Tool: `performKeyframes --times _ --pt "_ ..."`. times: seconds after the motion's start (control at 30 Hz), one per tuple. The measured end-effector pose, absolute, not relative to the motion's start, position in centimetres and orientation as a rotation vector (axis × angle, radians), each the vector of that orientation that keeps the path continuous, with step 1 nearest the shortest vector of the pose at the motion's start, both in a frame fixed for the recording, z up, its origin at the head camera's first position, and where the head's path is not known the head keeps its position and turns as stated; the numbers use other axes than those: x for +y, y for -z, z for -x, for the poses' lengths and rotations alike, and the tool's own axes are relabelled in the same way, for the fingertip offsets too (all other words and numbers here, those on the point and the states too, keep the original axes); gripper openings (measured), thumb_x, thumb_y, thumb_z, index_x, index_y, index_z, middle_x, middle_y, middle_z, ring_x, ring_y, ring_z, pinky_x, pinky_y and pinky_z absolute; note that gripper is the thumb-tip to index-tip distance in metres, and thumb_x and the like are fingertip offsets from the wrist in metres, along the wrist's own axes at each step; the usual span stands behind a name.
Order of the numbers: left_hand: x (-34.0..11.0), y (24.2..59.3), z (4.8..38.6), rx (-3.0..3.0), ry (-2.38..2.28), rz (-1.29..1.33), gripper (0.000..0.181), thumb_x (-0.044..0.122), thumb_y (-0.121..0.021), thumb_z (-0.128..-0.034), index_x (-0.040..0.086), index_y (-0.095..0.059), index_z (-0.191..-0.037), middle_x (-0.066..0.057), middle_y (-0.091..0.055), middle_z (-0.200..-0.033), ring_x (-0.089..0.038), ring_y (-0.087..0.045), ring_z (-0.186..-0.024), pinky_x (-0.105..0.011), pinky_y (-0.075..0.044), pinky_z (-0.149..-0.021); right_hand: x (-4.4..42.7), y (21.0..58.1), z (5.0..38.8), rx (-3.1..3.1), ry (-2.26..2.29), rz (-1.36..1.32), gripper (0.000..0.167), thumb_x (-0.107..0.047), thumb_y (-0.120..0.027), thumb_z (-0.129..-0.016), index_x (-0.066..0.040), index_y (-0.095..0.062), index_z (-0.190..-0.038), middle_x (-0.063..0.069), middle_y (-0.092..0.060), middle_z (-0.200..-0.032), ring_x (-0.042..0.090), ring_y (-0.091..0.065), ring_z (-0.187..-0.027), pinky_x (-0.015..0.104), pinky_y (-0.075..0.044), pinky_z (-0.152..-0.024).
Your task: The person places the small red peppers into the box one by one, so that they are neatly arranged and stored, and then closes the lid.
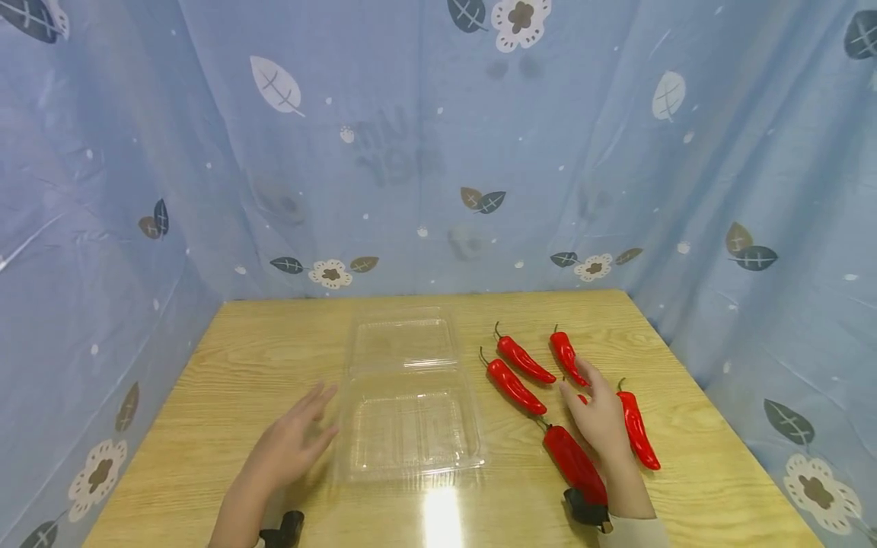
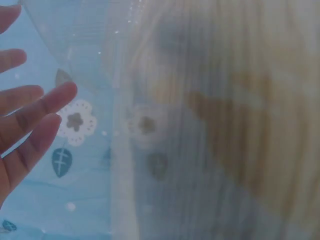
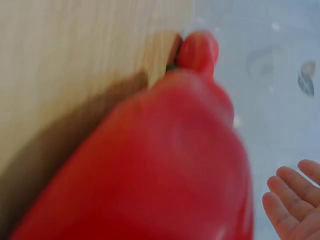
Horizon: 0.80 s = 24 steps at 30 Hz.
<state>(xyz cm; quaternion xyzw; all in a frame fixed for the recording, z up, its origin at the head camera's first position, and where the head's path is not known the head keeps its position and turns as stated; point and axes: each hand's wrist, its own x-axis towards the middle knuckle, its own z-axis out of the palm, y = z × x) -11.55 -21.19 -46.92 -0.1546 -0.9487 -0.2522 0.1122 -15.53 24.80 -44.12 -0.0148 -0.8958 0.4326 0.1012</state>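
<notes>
Peppers (image 1: 515, 387) slant lengthwise, stems (image 1: 497, 330) toward curtain (image 1: 411, 236); left hand (image 1: 291, 441), right hand (image 1: 601, 415): grip released.

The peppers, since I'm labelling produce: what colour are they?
The peppers are bright red; best seen in the head view.

- Clear plastic clamshell box (image 1: 411, 438) unfolded on a wood-grain table (image 1: 205, 396), one half behind the other.
- Left hand (image 1: 291, 441) at the box's left side, fingers extended; whether it touches is unclear.
- Right hand (image 1: 599, 415) over a red chili pepper (image 1: 583, 399), partly hiding it.
- Five other chili peppers (image 1: 515, 387) lie around that hand.
- Blue curtain (image 1: 425, 129) behind, printed with leaves and flowers.
</notes>
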Motion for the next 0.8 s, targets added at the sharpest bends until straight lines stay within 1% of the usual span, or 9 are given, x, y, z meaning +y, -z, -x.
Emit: performKeyframes --times 0.13,0.23,0.3,0.37,0.43,0.53,0.63,0.7,0.8 --pt "-21.3 47.5 11.4 -2.758 0.844 0.483 0.056 0.027 -0.063 -0.0920 0.013 -0.044 -0.142 -0.019 -0.037 -0.148 -0.025 -0.064 -0.101 -0.055 -0.055 -0.085 26.3 44.2 14.4 -2.615 -1.312 0.113 0.064 -0.034 -0.055 -0.096 -0.001 -0.031 -0.146 0.022 -0.038 -0.147 0.038 -0.037 -0.134 0.051 -0.036 -0.110" --pt "-21.4 47.8 11.2 -2.732 0.965 0.521 0.055 0.024 -0.062 -0.0930 0.009 -0.042 -0.143 -0.021 -0.035 -0.149 -0.026 -0.064 -0.103 -0.048 -0.057 -0.083 27.4 44.3 13.7 -2.583 -1.315 0.144 0.063 -0.033 -0.054 -0.096 0.000 -0.032 -0.145 0.022 -0.039 -0.146 0.038 -0.038 -0.133 0.024 -0.038 -0.110" --pt "-21.5 48.1 11.0 -2.718 1.050 0.535 0.055 0.023 -0.061 -0.0935 0.009 -0.041 -0.143 -0.020 -0.033 -0.150 -0.025 -0.064 -0.104 -0.040 -0.059 -0.081 28.2 44.5 13.2 -2.571 -1.309 0.159 0.063 -0.032 -0.054 -0.097 0.001 -0.032 -0.145 0.023 -0.040 -0.145 0.039 -0.039 -0.132 0.005 -0.035 -0.102" --pt "-21.6 48.2 10.9 -2.699 1.111 0.552 0.056 0.021 -0.061 -0.0934 0.010 -0.040 -0.144 -0.017 -0.033 -0.151 -0.024 -0.064 -0.104 -0.034 -0.058 -0.081 29.0 44.7 12.8 -2.561 -1.313 0.179 0.063 -0.032 -0.054 -0.097 0.002 -0.032 -0.145 0.025 -0.039 -0.145 0.042 -0.040 -0.131 -0.008 -0.029 -0.091" --pt "-21.7 48.4 10.8 -2.686 1.144 0.558 0.056 0.020 -0.061 -0.0932 0.013 -0.040 -0.144 -0.015 -0.033 -0.152 -0.022 -0.064 -0.103 -0.031 -0.057 -0.080 29.7 44.8 12.4 -2.553 -1.321 0.214 0.064 -0.033 -0.054 -0.097 0.002 -0.030 -0.145 0.025 -0.039 -0.145 0.042 -0.039 -0.130 -0.011 -0.028 -0.086" --pt "-21.8 48.6 10.8 -2.665 1.181 0.594 0.056 0.019 -0.061 -0.0929 0.016 -0.040 -0.144 -0.015 -0.033 -0.152 -0.022 -0.064 -0.103 -0.029 -0.057 -0.080 30.8 45.0 11.8 -2.546 -1.327 0.278 0.065 -0.032 -0.053 -0.097 0.000 -0.028 -0.147 0.025 -0.037 -0.146 0.039 -0.038 -0.132 -0.010 -0.029 -0.086" --pt "-21.8 48.8 10.8 -2.648 1.209 0.644 0.055 0.016 -0.061 -0.0930 0.013 -0.041 -0.144 -0.017 -0.032 -0.151 -0.023 -0.064 -0.102 -0.029 -0.057 -0.079 32.0 45.4 11.2 -2.545 -1.339 0.328 0.065 -0.031 -0.052 -0.098 -0.001 -0.025 -0.148 0.025 -0.035 -0.147 0.028 -0.037 -0.136 -0.009 -0.029 -0.088" --pt "-21.8 48.8 10.8 -2.646 1.222 0.662 0.054 0.015 -0.061 -0.0931 0.012 -0.041 -0.144 -0.019 -0.032 -0.151 -0.023 -0.064 -0.102 -0.028 -0.057 -0.079 32.8 45.6 11.0 -2.552 -1.335 0.338 0.065 -0.031 -0.051 -0.098 -0.001 -0.025 -0.148 0.026 -0.035 -0.147 0.016 -0.037 -0.136 -0.009 -0.029 -0.089" --pt "-21.8 48.9 10.7 -2.650 1.235 0.666 0.053 0.014 -0.060 -0.0932 0.010 -0.042 -0.143 -0.019 -0.031 -0.152 -0.024 -0.064 -0.103 -0.029 -0.057 -0.079 33.9 46.0 11.2 -2.560 -1.342 0.325 0.064 -0.031 -0.050 -0.099 0.002 -0.025 -0.148 0.027 -0.035 -0.146 -0.001 -0.040 -0.126 -0.009 -0.031 -0.085"
